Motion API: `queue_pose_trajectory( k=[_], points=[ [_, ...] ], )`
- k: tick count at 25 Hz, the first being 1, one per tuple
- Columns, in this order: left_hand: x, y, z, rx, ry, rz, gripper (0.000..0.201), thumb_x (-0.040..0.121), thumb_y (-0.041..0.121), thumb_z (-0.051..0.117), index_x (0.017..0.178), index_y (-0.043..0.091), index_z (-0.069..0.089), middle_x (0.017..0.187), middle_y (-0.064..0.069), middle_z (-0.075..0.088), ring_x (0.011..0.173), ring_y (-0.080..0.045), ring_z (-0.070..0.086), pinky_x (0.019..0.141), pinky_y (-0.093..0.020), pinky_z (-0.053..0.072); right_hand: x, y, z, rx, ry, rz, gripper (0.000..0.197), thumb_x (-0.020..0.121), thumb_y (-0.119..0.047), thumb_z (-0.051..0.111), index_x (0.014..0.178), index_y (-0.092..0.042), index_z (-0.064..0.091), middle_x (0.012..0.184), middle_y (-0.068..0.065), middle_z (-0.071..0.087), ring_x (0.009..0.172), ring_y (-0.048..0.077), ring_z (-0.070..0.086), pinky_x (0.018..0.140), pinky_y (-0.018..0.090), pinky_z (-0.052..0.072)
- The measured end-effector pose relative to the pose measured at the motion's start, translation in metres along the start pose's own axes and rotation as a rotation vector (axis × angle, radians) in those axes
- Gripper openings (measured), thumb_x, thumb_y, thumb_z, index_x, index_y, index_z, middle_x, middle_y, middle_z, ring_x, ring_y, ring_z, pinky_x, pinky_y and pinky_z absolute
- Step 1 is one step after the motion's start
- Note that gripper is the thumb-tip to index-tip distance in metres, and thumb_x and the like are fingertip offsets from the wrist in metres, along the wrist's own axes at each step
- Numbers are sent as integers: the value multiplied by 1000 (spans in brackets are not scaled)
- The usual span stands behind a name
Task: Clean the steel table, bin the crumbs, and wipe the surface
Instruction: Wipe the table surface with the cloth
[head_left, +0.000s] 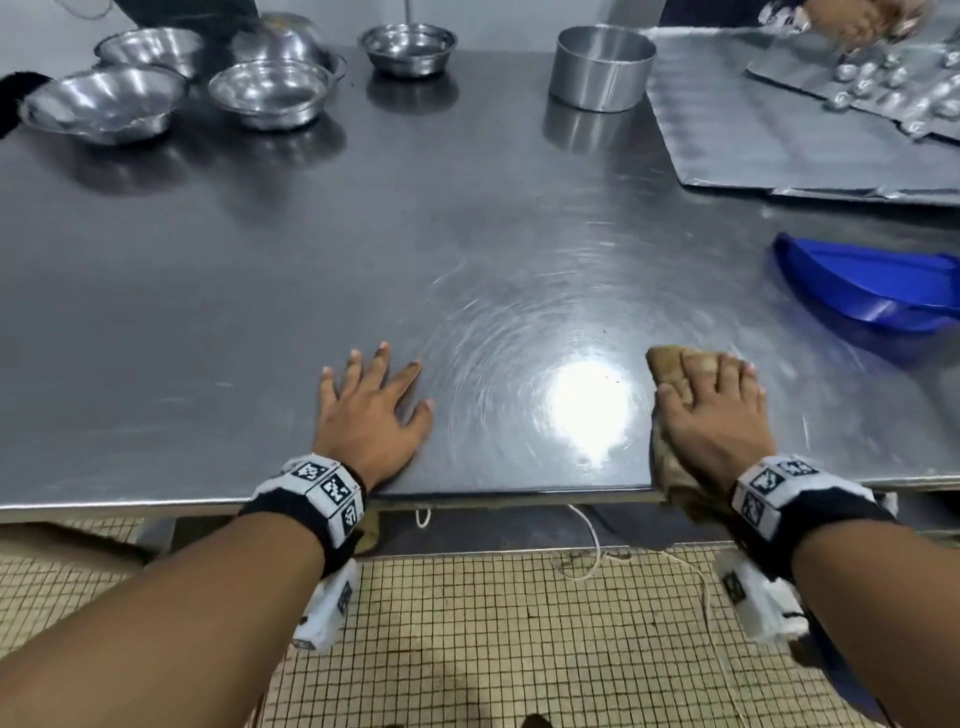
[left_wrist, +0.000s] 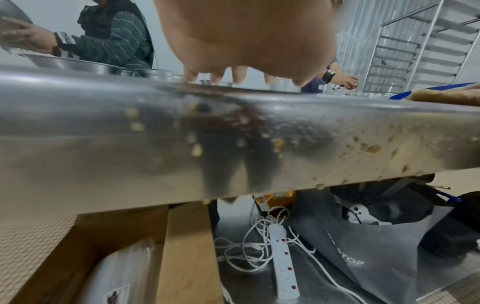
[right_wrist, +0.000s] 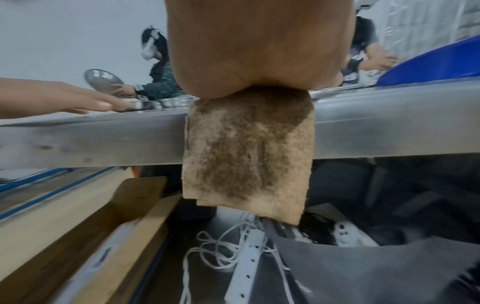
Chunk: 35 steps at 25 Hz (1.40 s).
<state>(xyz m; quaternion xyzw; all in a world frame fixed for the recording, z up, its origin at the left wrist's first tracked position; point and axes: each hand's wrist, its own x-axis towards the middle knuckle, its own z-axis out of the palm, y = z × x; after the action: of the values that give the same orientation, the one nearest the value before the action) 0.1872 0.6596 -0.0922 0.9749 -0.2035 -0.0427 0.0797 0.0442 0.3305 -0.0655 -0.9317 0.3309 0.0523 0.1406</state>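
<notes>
Both hands are at the near edge of the grey steel table (head_left: 260, 312). In front of them lies a wide bare stretch of the top, bright with a lamp reflection. The left hand (head_left: 371, 410) lies flat on the steel with fingers spread and straight, holding nothing. The right hand (head_left: 714, 410) presses with flat, straight fingers on a folded brown cloth (right_wrist: 246, 156); the cloth lies on the top at the near edge, right of the reflection, and its lower part hangs over the front edge.

A blue plastic dustpan (head_left: 872, 291) lies on the top near the right hand, further back and to the right. A sheet of silver foil (head_left: 753, 130) covers the far right corner. A round steel tin (head_left: 602, 67) and several shallow steel bowls (head_left: 270, 93) stand along the far side.

The hanging cloth has a large dark dirty patch. In the left wrist view, the front face of the table carries stuck crumbs (left_wrist: 371, 148).
</notes>
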Motion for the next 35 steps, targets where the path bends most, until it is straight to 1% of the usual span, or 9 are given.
queue_pose_trajectory(
  k=[3, 7, 11, 16, 20, 26, 29, 32, 35],
  points=[
    [1, -1, 2, -25, 20, -7, 67, 88, 65, 24, 151, 40, 28, 164, 3, 11, 151, -24, 4, 120, -48, -5, 34, -19, 3, 2, 24, -25, 68, 95, -55, 25, 154, -26, 7, 161, 16, -4, 148, 33, -6, 120, 46, -4],
    [3, -1, 5, -30, 50, -14, 67, 87, 64, 26, 149, 40, 31, 163, 3, 15, 150, -23, 8, 120, -48, -2, 49, -55, 13, -41, -12, -144, 70, 94, -58, 24, 154, -25, 8, 160, 19, -3, 147, 36, -5, 119, 48, -2],
    [6, -1, 4, -17, 43, -11, 68, 86, 65, 25, 149, 40, 31, 163, 2, 17, 150, -24, 9, 120, -49, 0, 18, -87, 26, -75, -7, -383, 68, 96, -54, 24, 154, -23, 9, 160, 18, -1, 147, 35, -5, 119, 47, -1],
    [3, 10, 0, -16, 57, -8, 72, 83, 65, 22, 148, 37, 36, 161, -2, 22, 149, -28, 14, 120, -52, 4, -23, -58, 28, -66, -90, -541, 68, 96, -60, 18, 154, -31, -1, 160, 4, -17, 146, 20, -20, 120, 39, -8],
    [-1, 49, -3, -33, 30, 60, 67, 88, 63, 28, 151, 40, 28, 164, -1, 11, 151, -26, 6, 121, -49, -2, -28, -10, 18, -130, -47, -474, 69, 93, -61, 6, 152, -29, -9, 158, 3, -21, 145, 20, -23, 121, 42, -5],
    [4, 102, 11, -1, -45, 94, 65, 93, 66, 22, 153, 42, 16, 164, 3, 1, 151, -25, -3, 120, -53, -6, 30, 51, 13, -100, 13, -238, 76, 87, -64, 7, 154, -28, 4, 162, 7, -5, 148, 23, -11, 121, 45, -2],
    [7, 102, 16, 14, -38, 88, 66, 92, 67, 19, 152, 43, 14, 164, 5, 0, 151, -24, -4, 120, -53, -6, 59, 42, 13, -111, 24, -136, 79, 85, -66, 5, 154, -28, 7, 162, 11, -1, 148, 29, -8, 120, 47, -6],
    [8, 102, 16, 13, -30, 87, 65, 91, 67, 19, 152, 43, 14, 164, 5, 1, 151, -24, -4, 120, -53, -6, 70, 11, 4, -23, 1, -45, 71, 92, -60, 19, 154, -28, 3, 161, 15, -7, 147, 33, -10, 119, 45, -7],
    [6, 104, 14, 6, -33, 79, 65, 92, 66, 20, 152, 43, 13, 164, 5, 1, 151, -23, -4, 120, -53, -7, 76, -18, 2, -16, -7, -33, 70, 93, -58, 22, 154, -29, 4, 161, 14, -9, 147, 34, -12, 119, 46, -6]
  ],
)
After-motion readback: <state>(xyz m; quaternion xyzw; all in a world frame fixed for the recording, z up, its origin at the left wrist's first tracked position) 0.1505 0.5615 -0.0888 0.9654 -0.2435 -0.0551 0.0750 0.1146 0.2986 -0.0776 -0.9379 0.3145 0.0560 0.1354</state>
